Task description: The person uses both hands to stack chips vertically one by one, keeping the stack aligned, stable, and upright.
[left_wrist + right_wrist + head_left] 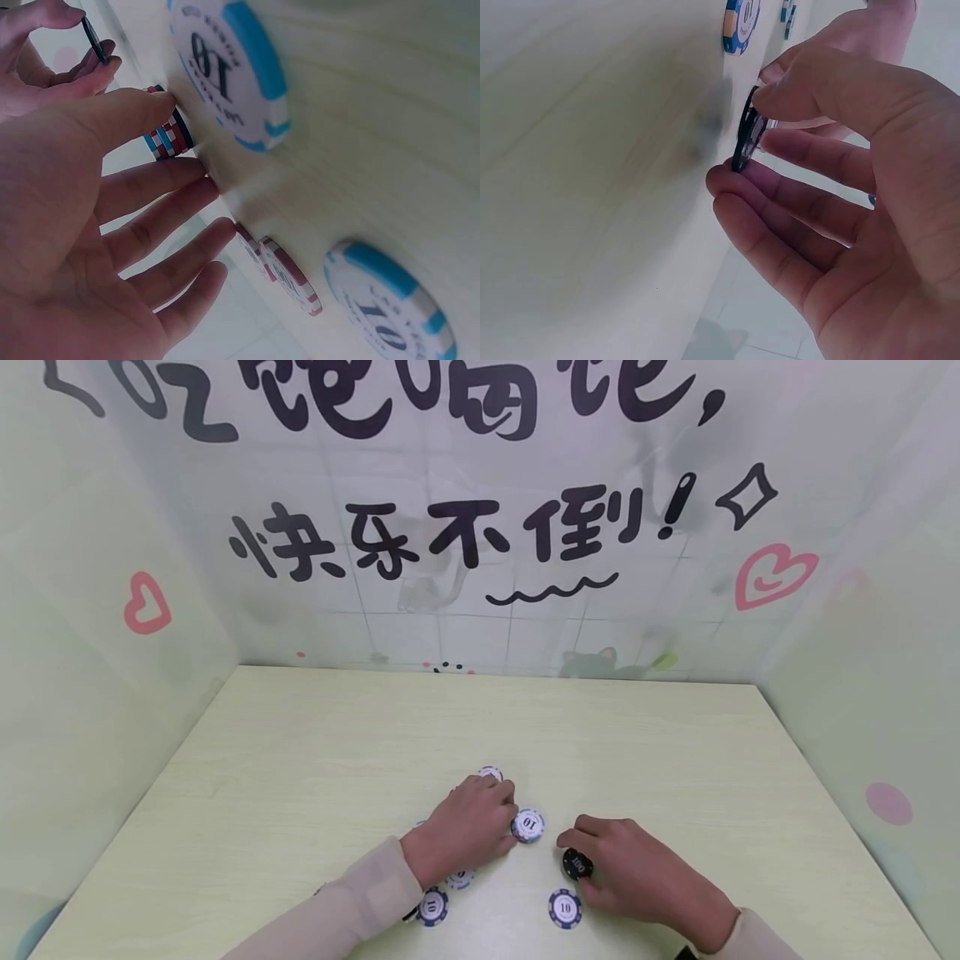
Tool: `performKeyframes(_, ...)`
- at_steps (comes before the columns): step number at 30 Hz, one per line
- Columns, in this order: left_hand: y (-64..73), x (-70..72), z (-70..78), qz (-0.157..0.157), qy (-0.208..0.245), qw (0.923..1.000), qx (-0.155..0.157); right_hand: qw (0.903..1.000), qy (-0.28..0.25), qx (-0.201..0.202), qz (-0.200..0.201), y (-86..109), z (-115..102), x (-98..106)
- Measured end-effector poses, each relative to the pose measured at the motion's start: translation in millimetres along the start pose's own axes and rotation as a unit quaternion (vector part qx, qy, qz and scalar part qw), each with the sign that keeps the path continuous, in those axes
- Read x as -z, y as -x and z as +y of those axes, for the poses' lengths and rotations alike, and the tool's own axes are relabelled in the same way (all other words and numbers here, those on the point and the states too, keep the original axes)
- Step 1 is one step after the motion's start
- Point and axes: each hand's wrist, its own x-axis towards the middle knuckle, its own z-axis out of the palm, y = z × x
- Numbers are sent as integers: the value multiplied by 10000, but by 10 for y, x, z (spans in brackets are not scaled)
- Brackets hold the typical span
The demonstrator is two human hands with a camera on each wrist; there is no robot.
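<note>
My right hand [630, 868] pinches a black poker chip [577, 864] marked 100 between thumb and fingers. In the right wrist view the black chip [750, 131] is tilted on edge just above the table. My left hand [468, 827] is beside a small stack of poker chips [528, 825], with a white-and-blue 10 chip on top. From the left wrist, red, blue and black edges show in the stack [171, 136]. The left thumb and forefinger lie on either side of it with fingers fairly straight; whether they touch it I cannot tell.
Loose blue-edged 10 chips lie on the pale table [337, 727]: one near the right hand [565, 908], others [432, 907] by the left sleeve. Another chip [491, 773] is beyond the left hand. Red-edged chips [291, 276] show past the left fingers. Printed curtains surround the table.
</note>
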Motion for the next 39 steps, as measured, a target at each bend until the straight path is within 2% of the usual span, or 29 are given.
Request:
performKeyframes(7,-2,1,1,10,-32,10000,-24,9997,-72,200,143,-32,35,-11)
performKeyframes(21,-1,-12,-3,4,-47,10000,-15,9996,-186,56,207,-130,63,5)
performKeyframes(32,6,-1,1,81,-49,10000,-21,9975,-254,150,638,-225,16,-24)
performKeyframes(39,-2,-32,-6,111,-143,9998,-45,9964,10,278,801,-296,13,-61)
